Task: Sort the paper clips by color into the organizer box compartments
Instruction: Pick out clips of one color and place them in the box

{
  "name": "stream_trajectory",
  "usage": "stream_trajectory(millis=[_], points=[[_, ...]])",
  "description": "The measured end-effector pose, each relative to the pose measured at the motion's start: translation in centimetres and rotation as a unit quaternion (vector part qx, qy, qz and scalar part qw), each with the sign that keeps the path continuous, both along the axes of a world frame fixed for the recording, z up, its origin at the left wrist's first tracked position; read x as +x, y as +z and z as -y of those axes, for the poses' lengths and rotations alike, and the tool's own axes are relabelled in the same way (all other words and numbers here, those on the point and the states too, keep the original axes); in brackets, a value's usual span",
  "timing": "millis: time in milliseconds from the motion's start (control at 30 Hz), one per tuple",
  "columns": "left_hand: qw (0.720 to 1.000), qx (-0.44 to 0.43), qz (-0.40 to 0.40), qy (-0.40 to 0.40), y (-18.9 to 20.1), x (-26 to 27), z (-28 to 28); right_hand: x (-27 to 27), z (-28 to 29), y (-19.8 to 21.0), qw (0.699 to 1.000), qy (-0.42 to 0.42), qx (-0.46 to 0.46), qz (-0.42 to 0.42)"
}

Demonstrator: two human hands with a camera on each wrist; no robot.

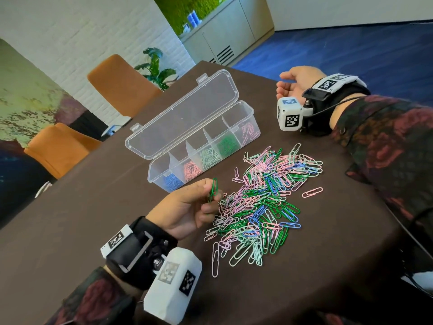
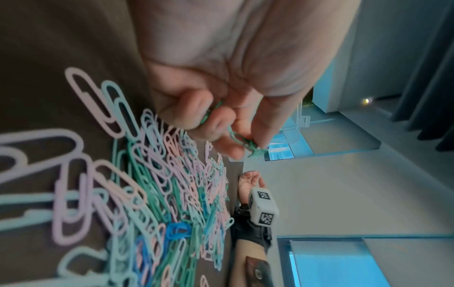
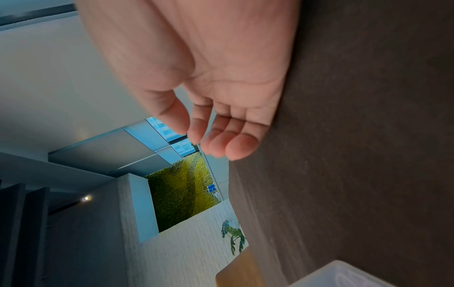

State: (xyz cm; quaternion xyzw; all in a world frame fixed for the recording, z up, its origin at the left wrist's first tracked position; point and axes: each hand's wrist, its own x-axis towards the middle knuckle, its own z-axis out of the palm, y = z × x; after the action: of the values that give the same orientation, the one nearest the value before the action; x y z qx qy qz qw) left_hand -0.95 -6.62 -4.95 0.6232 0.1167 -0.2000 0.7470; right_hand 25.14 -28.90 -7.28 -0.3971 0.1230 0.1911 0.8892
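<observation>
A heap of mixed paper clips in pink, green, mint and blue lies on the dark brown table. My left hand hovers at the heap's left edge and pinches several dark green clips between thumb and fingers; the green clips also show in the left wrist view. Behind the heap stands the clear organizer box, lid open, with blue, pink, mint, green and pale pink clips in separate compartments. My right hand rests on its side near the table's far right edge, fingers loosely curled and empty.
Two orange chairs stand beyond the table's far left side, with a potted plant behind them. A lone pink clip lies right of the heap. The table's right edge drops to blue carpet.
</observation>
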Motion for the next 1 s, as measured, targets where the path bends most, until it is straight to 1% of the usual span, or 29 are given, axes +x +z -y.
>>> stream_trajectory(millis=[200,400,467,567,633,733,867,933,1000], points=[[0.991,-0.126,-0.022,0.045,-0.5,0.0,0.8,0.3,0.0,-0.1,1.000,-0.001,-0.002,-0.001],[0.976,-0.204,-0.014,0.070,-1.1,0.3,1.3,0.2,0.0,-0.2,1.000,-0.005,0.004,0.001],[0.975,-0.209,0.000,0.071,-1.1,0.6,1.4,0.2,0.0,-0.2,1.000,0.000,0.005,0.000],[0.979,-0.187,0.034,0.070,-0.4,1.6,1.4,0.3,0.0,-0.2,1.000,0.008,0.004,0.002],[0.981,-0.160,0.064,0.089,0.8,2.7,1.6,0.4,0.0,-0.3,1.000,0.002,0.005,0.005],[0.981,-0.068,0.124,0.136,2.9,5.3,2.0,0.5,0.0,-0.4,1.000,-0.005,0.007,0.004],[0.959,0.037,0.187,0.210,4.8,8.9,2.4,0.4,0.0,-0.3,1.000,-0.003,0.008,0.004],[0.947,0.096,0.200,0.232,5.2,10.2,2.7,0.5,0.1,-0.4,1.000,0.001,0.007,0.002],[0.941,0.134,0.196,0.240,5.2,11.1,3.2,0.6,0.1,-0.4,1.000,0.002,0.008,0.000]])
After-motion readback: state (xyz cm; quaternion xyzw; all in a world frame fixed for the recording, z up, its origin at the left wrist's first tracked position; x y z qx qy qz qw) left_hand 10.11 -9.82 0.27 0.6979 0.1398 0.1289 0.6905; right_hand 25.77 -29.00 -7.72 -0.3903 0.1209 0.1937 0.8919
